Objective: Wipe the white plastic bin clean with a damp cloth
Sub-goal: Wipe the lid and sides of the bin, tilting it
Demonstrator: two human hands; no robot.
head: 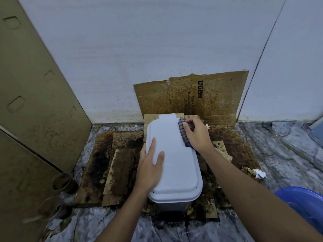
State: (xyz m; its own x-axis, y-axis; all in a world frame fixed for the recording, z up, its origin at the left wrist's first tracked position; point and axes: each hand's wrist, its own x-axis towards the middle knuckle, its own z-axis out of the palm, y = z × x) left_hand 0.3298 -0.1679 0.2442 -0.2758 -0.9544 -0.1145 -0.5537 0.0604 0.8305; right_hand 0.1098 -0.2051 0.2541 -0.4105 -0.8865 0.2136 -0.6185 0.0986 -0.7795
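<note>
While its lid is shut, hiding any contents, the white bin (174,165) runs lengthwise away from the person. Left hand (150,170) lies flat, fingers spread; right hand (197,135) clamps a checked cloth (183,130) on the lid's far right edge.

A white bin (173,154) is standing on stained cardboard (122,165) in a wall corner. Both hands are covering its lid's sides, leaving the middle strip open. Behind, leaning cardboard (201,96) is crowding it (nearly touching). A brown panel (35,95) is blocking the left; a blue basin (304,205) is sitting at the right.
</note>
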